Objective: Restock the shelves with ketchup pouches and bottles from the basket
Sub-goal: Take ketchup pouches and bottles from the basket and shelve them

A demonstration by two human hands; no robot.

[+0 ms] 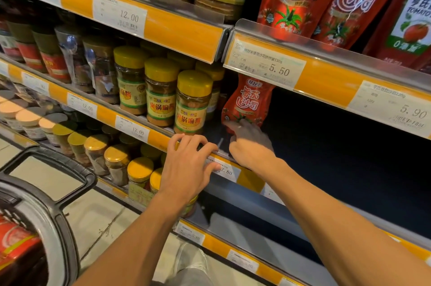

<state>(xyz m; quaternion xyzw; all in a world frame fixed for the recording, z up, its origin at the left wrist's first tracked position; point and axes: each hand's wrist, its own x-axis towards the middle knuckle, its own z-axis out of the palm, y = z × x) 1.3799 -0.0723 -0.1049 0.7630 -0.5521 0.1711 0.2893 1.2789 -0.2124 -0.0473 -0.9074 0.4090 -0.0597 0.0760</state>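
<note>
My right hand (250, 143) grips the base of a red ketchup pouch (248, 102) standing mid-frame – my left hand (189, 164) rests relaxed, fingers over the orange shelf edge (250, 179) beside it.

The shelf bay (338, 146) right of the lone ketchup pouch (247, 104) lies open and dark, passable. On the left, yellow-lidded sauce jars (192, 101) crowd close beside the pouch. The price rail (326, 76) overhangs above.

Warm overhead store light, glare on the plastic price strips (144, 22), deep shadow in the right shelf bay (338, 146) (edges bowed, slightly soft).
</note>
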